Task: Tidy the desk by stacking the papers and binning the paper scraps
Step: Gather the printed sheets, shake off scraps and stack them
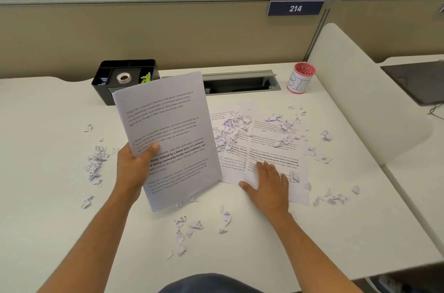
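Observation:
My left hand (134,165) grips a printed sheet (168,134) by its left edge and holds it tilted up above the white desk (48,105). My right hand (269,184) lies flat, fingers straight, on the near end of another printed sheet (276,155) lying on the desk. A third sheet (231,160) lies partly under it, to its left. Torn paper scraps (230,124) are heaped on the lying sheets. More scraps sit at the left (96,163), in front (189,225) and at the right (334,196). A small pink-rimmed bin (300,77) stands at the back right.
A black desk organiser (125,76) with a tape roll stands at the back left. A grey cable tray (240,82) is open at the desk's back edge. A white divider panel (355,91) borders the desk's right side, with a dark laptop (418,81) beyond it.

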